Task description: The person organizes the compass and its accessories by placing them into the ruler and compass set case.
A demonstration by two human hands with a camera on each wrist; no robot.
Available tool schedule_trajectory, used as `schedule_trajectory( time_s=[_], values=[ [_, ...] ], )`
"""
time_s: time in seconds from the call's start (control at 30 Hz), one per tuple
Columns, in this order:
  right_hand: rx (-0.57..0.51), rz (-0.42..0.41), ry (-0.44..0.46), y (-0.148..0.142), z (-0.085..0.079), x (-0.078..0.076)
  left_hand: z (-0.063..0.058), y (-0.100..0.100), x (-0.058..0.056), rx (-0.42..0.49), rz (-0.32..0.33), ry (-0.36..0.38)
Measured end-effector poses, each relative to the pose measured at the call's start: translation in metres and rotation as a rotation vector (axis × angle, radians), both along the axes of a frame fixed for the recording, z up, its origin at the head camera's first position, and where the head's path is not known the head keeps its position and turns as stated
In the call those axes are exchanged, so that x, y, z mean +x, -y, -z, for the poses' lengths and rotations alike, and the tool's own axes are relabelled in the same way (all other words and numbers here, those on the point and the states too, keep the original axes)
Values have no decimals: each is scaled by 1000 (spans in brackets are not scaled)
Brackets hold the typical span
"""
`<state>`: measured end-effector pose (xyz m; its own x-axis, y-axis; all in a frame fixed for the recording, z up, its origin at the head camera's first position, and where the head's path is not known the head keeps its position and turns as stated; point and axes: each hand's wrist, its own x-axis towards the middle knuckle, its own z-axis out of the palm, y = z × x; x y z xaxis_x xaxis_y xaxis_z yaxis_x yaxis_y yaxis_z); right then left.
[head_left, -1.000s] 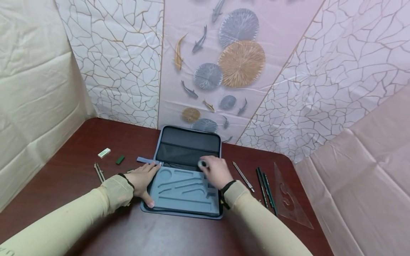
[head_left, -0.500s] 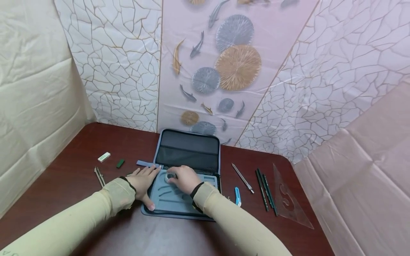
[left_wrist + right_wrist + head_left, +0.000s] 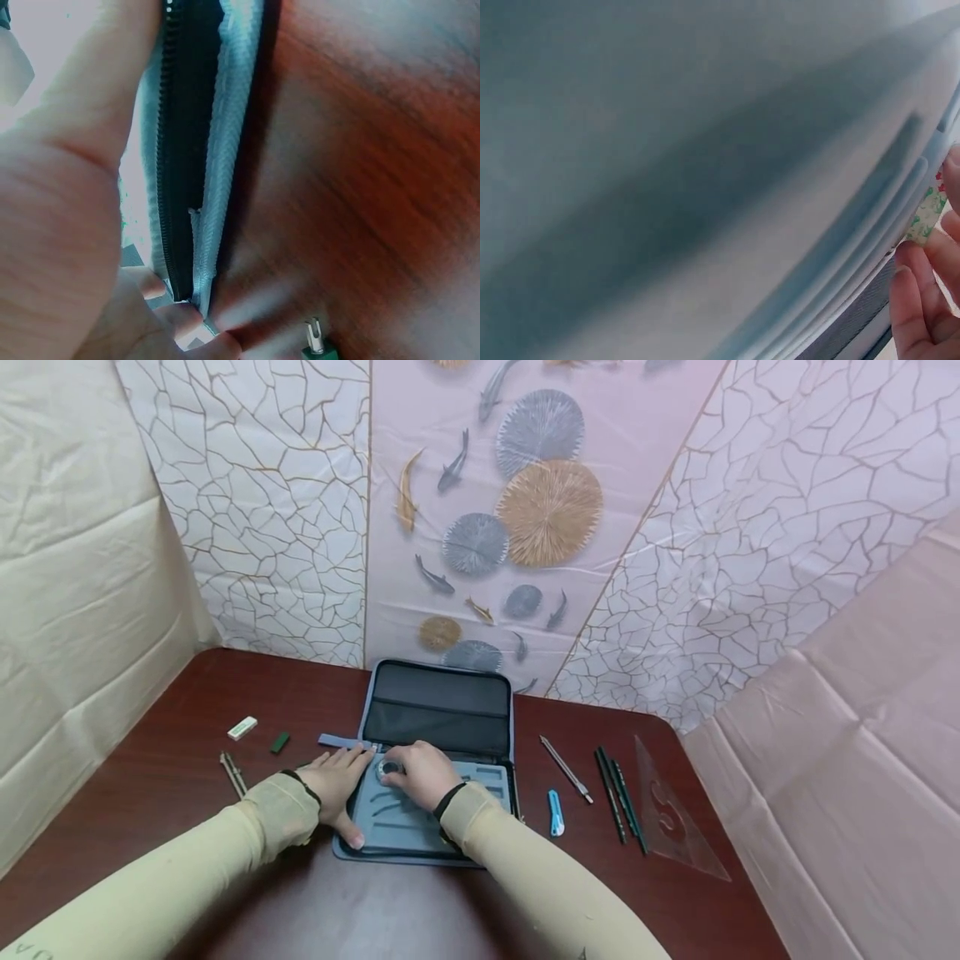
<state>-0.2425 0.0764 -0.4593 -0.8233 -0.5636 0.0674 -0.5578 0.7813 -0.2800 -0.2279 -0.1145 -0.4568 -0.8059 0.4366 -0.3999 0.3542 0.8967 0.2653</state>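
A zip case (image 3: 435, 714) lies unfolded on the table, its dark lid at the back and a grey-blue moulded insert (image 3: 401, 839) in its base. My right hand (image 3: 427, 772) pinches a small roll of tape (image 3: 385, 768) at the round recess in the insert's back left corner. In the right wrist view the patterned tape (image 3: 928, 214) shows between the fingertips (image 3: 907, 259). With fingers spread, my left hand (image 3: 333, 787) rests on the case's left edge, beside the zip (image 3: 166, 187) in the left wrist view. My right hand and sleeve hide part of the insert's slots.
Left of the case lie a white eraser (image 3: 242, 728), a small green block (image 3: 280, 742) and a silver compass (image 3: 232, 774). On the right are a silver pencil (image 3: 566, 768), a blue cutter (image 3: 556, 812), several dark green pencils (image 3: 621, 797) and a clear set square (image 3: 701, 852).
My right hand has carried the tape roll leftward from the insert's back right to the round recess, uncovering the blue cutter. My left hand stays on the case's edge.
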Motion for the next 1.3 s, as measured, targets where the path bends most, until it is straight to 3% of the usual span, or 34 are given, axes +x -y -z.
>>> schedule_trajectory(
  time_s=[0.2, 0.43, 0.67, 0.87, 1.3],
  values=[
    [38, -56, -7, 4, 0, -1, -7, 0, 4, 0, 2, -11],
    [149, -189, -107, 3, -1, 2, 11, 2, -3, 11, -6, -23],
    [230, -233, -150, 5, -2, 3, -6, 0, 5, 6, 6, -26],
    [402, -246, -197, 7, -4, 3, -5, -1, 4, 9, -5, -18],
    [517, -205, -11, -10, -8, 17, 8, 2, -1, 23, -2, -15]
  ],
)
